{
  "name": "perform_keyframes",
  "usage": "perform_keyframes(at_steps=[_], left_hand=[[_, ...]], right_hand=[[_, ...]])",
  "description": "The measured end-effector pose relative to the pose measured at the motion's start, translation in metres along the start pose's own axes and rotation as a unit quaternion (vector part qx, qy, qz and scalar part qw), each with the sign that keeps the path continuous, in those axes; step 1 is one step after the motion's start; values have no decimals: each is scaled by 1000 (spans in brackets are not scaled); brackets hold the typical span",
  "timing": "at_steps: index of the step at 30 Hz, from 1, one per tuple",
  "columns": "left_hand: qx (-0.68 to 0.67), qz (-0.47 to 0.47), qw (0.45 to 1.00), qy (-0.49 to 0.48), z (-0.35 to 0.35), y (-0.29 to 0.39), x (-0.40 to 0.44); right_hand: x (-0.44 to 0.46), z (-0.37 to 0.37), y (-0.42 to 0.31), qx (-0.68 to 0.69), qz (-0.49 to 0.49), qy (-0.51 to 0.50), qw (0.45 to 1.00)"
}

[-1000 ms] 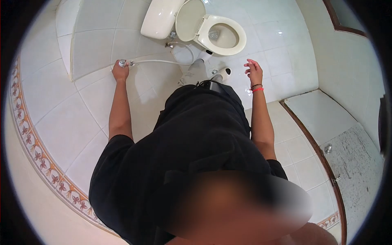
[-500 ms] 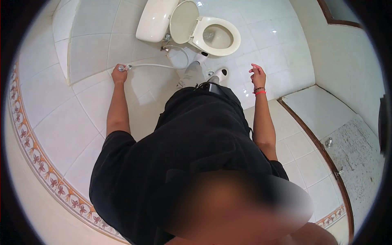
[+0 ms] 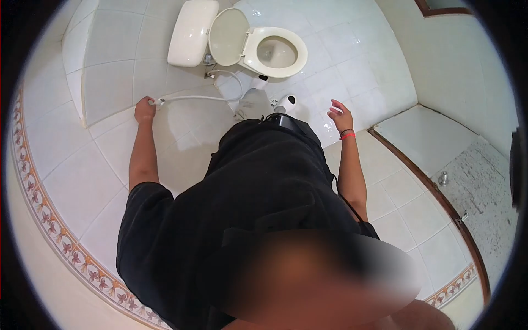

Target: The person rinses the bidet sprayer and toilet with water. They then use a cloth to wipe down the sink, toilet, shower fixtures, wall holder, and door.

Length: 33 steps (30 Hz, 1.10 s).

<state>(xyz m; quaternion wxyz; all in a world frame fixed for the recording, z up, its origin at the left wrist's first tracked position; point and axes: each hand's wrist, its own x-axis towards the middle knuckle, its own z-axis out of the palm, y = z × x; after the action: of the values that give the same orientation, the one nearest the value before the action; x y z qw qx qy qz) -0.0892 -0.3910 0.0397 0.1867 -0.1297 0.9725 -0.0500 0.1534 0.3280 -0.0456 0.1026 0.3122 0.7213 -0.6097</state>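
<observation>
At the tiled wall on the left, my left hand (image 3: pixel 145 109) is closed around a small spray nozzle (image 3: pixel 159 102), mostly covered by the fingers. A white hose (image 3: pixel 201 98) runs from the nozzle to a valve (image 3: pixel 209 73) beside the toilet. My right hand (image 3: pixel 340 115) hangs on the right with its fingers apart and slightly curled, holding nothing; a red band and a dark bracelet are on that wrist. The toilet bowl (image 3: pixel 275 52) stands ahead with its lid (image 3: pixel 229 37) raised and its seat down.
The toilet tank (image 3: pixel 192 33) is against the wall at the top. A floor drain (image 3: pixel 274 103) lies near my feet, in white shoes (image 3: pixel 287 102). At the right is a door (image 3: pixel 473 187) with a metal knob (image 3: pixel 443 178) and a brown frame.
The toilet and hose have shifted left and slightly down in view. My left hand, still on the nozzle, appears lower and further left. The front shoe has moved a little.
</observation>
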Motion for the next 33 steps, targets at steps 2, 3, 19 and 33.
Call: perform_keyframes(at_steps=[2, 3, 19, 33], left_hand=[[21, -6, 999, -22, 10, -10, 9], [35, -8, 999, -32, 20, -16, 18], [-205, 312, 928, -11, 32, 330, 47], [-608, 511, 595, -121, -255, 924, 0]], right_hand=[[-15, -17, -4, -28, 21, 22, 999], [-23, -26, -7, -40, 31, 37, 998], [66, -140, -137, 107, -151, 197, 963], [307, -263, -383, 172, -269, 204, 926]])
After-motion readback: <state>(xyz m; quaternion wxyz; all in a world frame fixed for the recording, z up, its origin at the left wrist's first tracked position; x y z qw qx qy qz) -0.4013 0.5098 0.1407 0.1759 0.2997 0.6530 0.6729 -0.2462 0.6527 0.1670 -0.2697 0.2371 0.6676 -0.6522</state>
